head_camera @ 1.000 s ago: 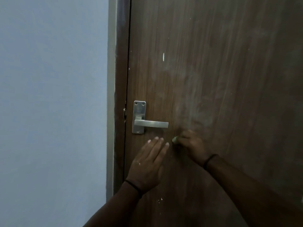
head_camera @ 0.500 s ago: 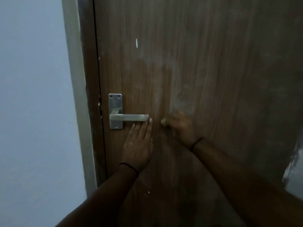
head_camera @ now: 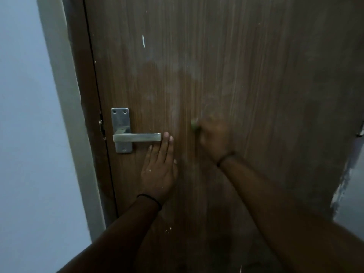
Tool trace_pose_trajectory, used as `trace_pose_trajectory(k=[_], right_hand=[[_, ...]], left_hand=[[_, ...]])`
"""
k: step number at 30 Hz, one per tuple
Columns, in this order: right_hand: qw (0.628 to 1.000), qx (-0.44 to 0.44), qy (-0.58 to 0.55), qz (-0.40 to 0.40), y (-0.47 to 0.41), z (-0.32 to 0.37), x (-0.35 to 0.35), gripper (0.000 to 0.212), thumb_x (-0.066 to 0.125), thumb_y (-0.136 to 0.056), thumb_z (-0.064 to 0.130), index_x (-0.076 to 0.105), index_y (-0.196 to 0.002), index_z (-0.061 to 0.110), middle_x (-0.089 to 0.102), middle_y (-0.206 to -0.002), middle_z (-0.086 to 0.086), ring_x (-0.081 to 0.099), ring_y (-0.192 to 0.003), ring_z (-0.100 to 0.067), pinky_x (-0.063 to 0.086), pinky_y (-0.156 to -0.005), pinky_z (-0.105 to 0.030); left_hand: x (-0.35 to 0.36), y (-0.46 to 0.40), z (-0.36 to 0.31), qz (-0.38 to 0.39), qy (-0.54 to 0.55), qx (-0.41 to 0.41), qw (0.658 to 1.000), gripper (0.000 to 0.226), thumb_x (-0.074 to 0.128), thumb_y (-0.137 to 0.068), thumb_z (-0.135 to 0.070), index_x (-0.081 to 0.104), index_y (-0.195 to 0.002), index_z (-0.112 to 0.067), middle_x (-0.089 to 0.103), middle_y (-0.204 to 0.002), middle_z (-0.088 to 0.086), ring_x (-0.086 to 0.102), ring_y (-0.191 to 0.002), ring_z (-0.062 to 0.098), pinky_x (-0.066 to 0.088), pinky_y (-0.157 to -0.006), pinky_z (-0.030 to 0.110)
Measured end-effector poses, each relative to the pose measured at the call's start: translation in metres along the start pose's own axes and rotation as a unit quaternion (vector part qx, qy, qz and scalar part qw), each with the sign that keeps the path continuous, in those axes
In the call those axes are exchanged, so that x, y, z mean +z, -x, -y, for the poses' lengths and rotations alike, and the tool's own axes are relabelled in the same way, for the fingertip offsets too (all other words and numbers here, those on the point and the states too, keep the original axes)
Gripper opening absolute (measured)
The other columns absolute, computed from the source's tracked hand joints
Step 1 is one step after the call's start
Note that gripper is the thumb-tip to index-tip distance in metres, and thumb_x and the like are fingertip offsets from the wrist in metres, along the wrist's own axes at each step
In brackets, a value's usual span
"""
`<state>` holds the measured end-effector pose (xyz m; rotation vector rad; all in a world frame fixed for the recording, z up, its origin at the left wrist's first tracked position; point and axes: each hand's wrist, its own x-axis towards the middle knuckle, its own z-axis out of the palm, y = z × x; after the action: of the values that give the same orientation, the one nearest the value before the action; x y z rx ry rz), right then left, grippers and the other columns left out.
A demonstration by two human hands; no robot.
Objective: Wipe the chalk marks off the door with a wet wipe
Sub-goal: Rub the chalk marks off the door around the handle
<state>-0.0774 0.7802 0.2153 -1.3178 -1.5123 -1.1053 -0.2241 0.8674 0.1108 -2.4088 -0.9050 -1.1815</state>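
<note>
A pale wall [head_camera: 25, 134] flanks a dark frame [head_camera: 86, 95].

Left hand [head_camera: 160, 170] lies flat, fingers straight and together; right hand [head_camera: 215, 137], blurred, is curled, both arms outstretched

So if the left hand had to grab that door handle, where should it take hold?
Probably the free end of the lever, from below. The bar runs level from its plate rightward, and the left hand lies flat on the door, fingertips at that tip.
</note>
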Motion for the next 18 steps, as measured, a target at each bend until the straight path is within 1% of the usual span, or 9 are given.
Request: trace_pose_trajectory(k=[2,4,6,7,10,12,14,16,18], right_hand=[[0.996,0.037,0.031,-0.074,-0.058,-0.013,-0.007,0.018,0.062,-0.085,0.006,0.07,-0.07,0.005,0.065,-0.072,-0.015,0.062,-0.069,-0.034,0.048,-0.067,-0.035],[0.995,0.055,0.025,-0.078,-0.056,-0.014,-0.006,0.014,0.06,-0.086,0.005,0.073,-0.08,0.007,0.067,-0.08,-0.012,0.062,-0.076,-0.032,0.05,-0.073,-0.038],[0.996,0.068,0.017,-0.056,0.006,-0.005,0.002,0.019,0.056,-0.085,0.005,0.074,-0.091,0.009,0.07,-0.09,-0.012,0.061,-0.089,-0.029,0.049,-0.087,-0.043],[0.996,0.083,0.009,-0.032,0.048,0.003,0.008,0.02,0.055,-0.085,0.006,0.074,-0.092,0.009,0.07,-0.09,-0.012,0.057,-0.09,-0.025,0.049,-0.089,-0.045],[0.99,0.11,-0.06,0.065,0.14,0.033,0.016,0.011,0.067,-0.08,-0.003,0.073,-0.08,0.006,0.063,-0.076,-0.011,0.056,-0.074,-0.024,0.054,-0.067,-0.045],[0.989,0.093,-0.076,0.081,0.121,0.022,0.015,0.011,0.07,-0.077,-0.007,0.073,-0.079,0.003,0.064,-0.077,-0.013,0.06,-0.072,-0.03,0.055,-0.068,-0.042],[0.991,0.123,-0.046,0.008,0.062,0.001,0.007,0.011,0.063,-0.084,-0.001,0.073,-0.087,0.003,0.067,-0.085,-0.016,0.063,-0.079,-0.033,0.048,-0.081,-0.034],[0.987,0.141,-0.02,-0.08,-0.003,-0.019,-0.002,0.013,0.061,-0.084,-0.002,0.073,-0.087,0.003,0.065,-0.085,-0.017,0.062,-0.079,-0.031,0.046,-0.079,-0.031],[0.987,0.123,-0.022,-0.096,-0.025,-0.025,-0.003,0.011,0.062,-0.083,-0.002,0.072,-0.086,0.003,0.063,-0.084,-0.015,0.062,-0.077,-0.027,0.053,-0.074,-0.035]], left_hand=[[-0.002,-0.01,-0.007,-0.014,0.007,-0.001,1.0,0.064,0.039,-0.101,-0.028,0.009,-0.155,-0.013,0.002,-0.163,0.004,-0.002,-0.151,0.019,0.015,-0.121,0.043],[-0.003,-0.02,-0.009,-0.02,0.01,0.003,1.0,0.065,0.039,-0.1,-0.029,0.008,-0.155,-0.014,0.002,-0.164,0.001,-0.003,-0.151,0.018,0.02,-0.117,0.041],[0.001,-0.02,-0.006,-0.022,0.001,0.012,1.0,0.063,0.036,-0.101,-0.029,0.007,-0.155,-0.015,0.002,-0.164,0.001,-0.002,-0.151,0.018,0.018,-0.117,0.04],[0.004,-0.017,-0.005,-0.021,-0.008,0.023,0.999,0.062,0.033,-0.101,-0.029,0.007,-0.155,-0.015,0.003,-0.164,0.001,-0.001,-0.151,0.018,0.016,-0.119,0.041],[0.014,0.002,-0.001,-0.006,-0.028,0.077,0.997,0.059,0.029,-0.101,-0.029,0.012,-0.155,-0.014,0.006,-0.164,0.003,0.002,-0.151,0.019,0.019,-0.12,0.044],[0.014,0.007,0.004,0.001,-0.037,0.093,0.995,0.059,0.031,-0.101,-0.029,0.014,-0.155,-0.014,0.007,-0.163,0.003,0.003,-0.151,0.018,0.021,-0.12,0.044],[0.01,0.0,0.004,-0.008,-0.031,0.084,0.996,0.06,0.035,-0.101,-0.03,0.014,-0.155,-0.014,0.007,-0.163,0.002,0.003,-0.151,0.018,0.019,-0.12,0.043],[0.002,-0.019,-0.004,-0.025,-0.027,0.062,0.997,0.062,0.036,-0.102,-0.031,0.01,-0.155,-0.014,0.003,-0.163,0.002,-0.001,-0.151,0.017,0.013,-0.121,0.041],[-0.006,-0.045,-0.016,-0.045,-0.006,0.044,0.998,0.063,0.034,-0.101,-0.03,0.006,-0.155,-0.013,-0.001,-0.164,0.003,-0.004,-0.151,0.018,0.008,-0.122,0.04]])
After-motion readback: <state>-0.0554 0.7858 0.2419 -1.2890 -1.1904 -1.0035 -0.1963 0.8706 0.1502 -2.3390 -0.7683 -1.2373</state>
